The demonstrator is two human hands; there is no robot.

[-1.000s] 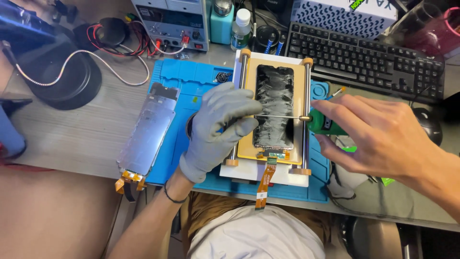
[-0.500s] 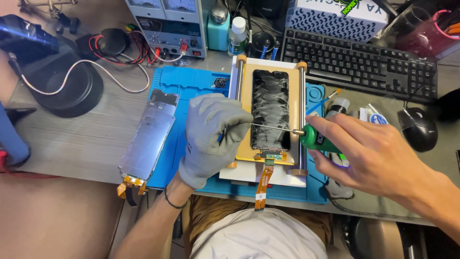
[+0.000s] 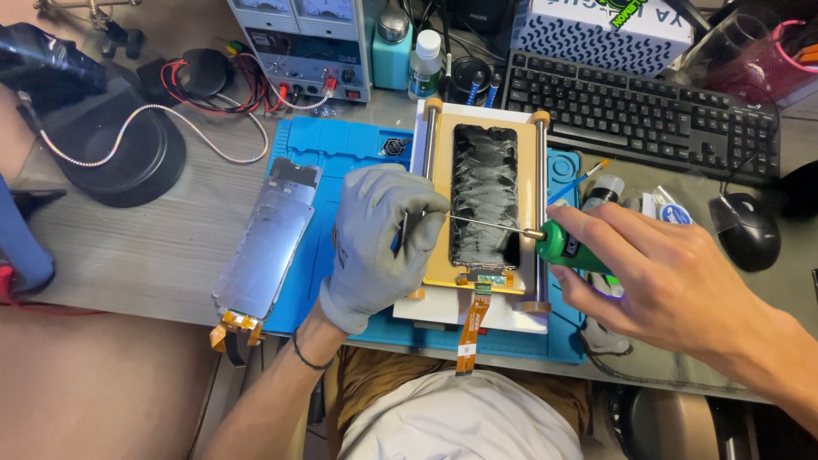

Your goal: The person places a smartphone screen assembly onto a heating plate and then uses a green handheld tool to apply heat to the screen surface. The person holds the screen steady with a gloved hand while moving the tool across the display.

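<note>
A cracked black phone screen (image 3: 485, 194) lies face up on a yellow-topped separator plate (image 3: 530, 175) with two wooden rails. A thin wire (image 3: 490, 224) runs taut across the screen's lower half. My left hand (image 3: 377, 240), in a grey glove, pinches the wire's left end beside the plate. My right hand (image 3: 673, 285), bare, grips a green wire spool handle (image 3: 569, 248) at the plate's right edge. An orange flex cable (image 3: 471, 328) hangs from the screen's bottom edge over the desk front.
A blue work mat (image 3: 341, 146) lies under the plate. A separated phone frame (image 3: 266, 243) rests on its left part. A black keyboard (image 3: 648, 111), a mouse (image 3: 745, 228), a bench power supply (image 3: 298, 43), bottles (image 3: 423, 64) and a round black base (image 3: 111, 149) ring the area.
The wire and both hands have slid a little toward the screen's lower end, and the head camera has shifted so the plate sits more centred.
</note>
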